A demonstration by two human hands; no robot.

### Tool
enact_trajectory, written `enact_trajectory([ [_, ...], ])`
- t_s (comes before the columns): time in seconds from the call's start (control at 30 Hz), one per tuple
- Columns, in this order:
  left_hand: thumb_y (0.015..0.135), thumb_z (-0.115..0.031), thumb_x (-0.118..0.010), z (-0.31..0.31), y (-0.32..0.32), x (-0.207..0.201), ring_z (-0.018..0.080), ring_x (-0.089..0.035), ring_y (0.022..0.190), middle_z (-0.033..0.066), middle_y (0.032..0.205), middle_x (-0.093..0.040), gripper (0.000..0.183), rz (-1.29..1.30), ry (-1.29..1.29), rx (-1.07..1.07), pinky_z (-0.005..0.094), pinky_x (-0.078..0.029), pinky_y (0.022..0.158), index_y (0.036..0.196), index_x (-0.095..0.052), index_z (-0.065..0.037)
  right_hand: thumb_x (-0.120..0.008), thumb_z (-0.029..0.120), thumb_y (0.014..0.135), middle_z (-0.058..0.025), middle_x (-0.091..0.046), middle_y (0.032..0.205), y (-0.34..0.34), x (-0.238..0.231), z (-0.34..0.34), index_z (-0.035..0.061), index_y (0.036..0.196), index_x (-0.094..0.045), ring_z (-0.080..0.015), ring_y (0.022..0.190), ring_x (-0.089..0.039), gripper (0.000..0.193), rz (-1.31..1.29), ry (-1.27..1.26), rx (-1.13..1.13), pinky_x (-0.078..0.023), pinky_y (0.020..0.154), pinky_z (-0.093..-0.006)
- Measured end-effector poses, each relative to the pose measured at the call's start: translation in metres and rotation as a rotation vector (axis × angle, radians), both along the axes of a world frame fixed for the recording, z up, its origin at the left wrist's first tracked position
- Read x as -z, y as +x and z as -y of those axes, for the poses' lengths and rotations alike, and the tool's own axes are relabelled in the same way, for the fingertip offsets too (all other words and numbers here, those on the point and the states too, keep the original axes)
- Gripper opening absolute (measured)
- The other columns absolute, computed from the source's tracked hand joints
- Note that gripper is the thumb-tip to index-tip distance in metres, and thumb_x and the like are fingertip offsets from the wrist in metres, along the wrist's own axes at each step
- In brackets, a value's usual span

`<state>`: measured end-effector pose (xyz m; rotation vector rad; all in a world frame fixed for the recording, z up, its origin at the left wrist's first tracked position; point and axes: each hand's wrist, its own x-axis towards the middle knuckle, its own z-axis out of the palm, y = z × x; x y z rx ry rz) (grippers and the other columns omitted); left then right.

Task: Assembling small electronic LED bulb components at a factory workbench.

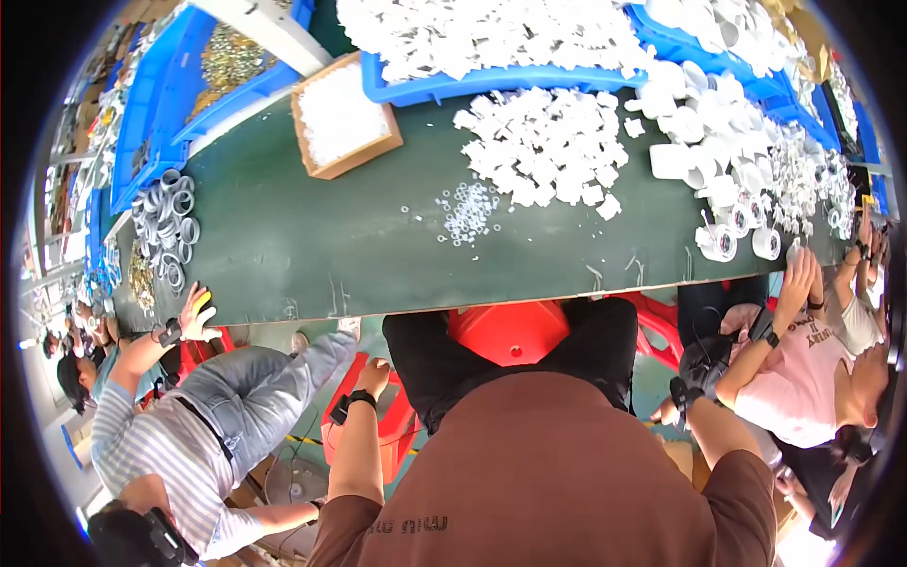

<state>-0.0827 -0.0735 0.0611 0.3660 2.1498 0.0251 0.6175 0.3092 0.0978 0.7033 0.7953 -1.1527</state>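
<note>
Small translucent plastic rings [467, 214], scattered mid-desk [331, 236] on dark green, just beside a loose heap of white plastic pieces [548, 142]. Apparently an idle moment, with left hand [374, 376] near a red plastic stool [401, 435], right hand [667, 412] below desk level, nothing visibly held, fingers impossible to tell as open or closed. Likely requiring, for handling the rings, both hands raised over the desk.

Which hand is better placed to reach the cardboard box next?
Probably the left hand: it is on the same side as the cardboard box, while the right hand is farther away.
</note>
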Motion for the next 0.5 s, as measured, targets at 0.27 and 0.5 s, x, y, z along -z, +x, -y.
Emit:
enact_trajectory([
  [0.27, 0.087, 0.004, -0.059, -0.046, -0.029, 0.017, 0.0263, -0.066, 0.093, 0.0124, 0.099, -0.068, 0.024, -0.671, 0.974, -0.09, 0.0351, -0.052, 0.084, 0.105, -0.07, -0.006, -0.057, 0.033, 0.098, -0.0174, -0.07, 0.093, -0.125, 0.014, -0.029, 0.013, 0.129, -0.062, -0.0317, 0.088, -0.071, 0.037, -0.353, 0.792, 0.032, -0.057, 0.069, -0.043],
  [0.5, 0.081, 0.007, -0.045, -0.154, 0.027, -0.088, 0.0302, -0.05, 0.087, 0.0102, 0.09, -0.062, 0.02, -0.846, 1.247, 0.008, 0.0396, -0.04, 0.084, 0.086, -0.06, -0.005, -0.066, 0.009, 0.09, -0.0101, -0.071, 0.093, -0.291, -0.07, -0.05, 0.0075, 0.108, -0.071, -0.0326, 0.085, -0.068, 0.019, -1.509, 1.276, 0.266, -0.054, 0.072, -0.0428],
])
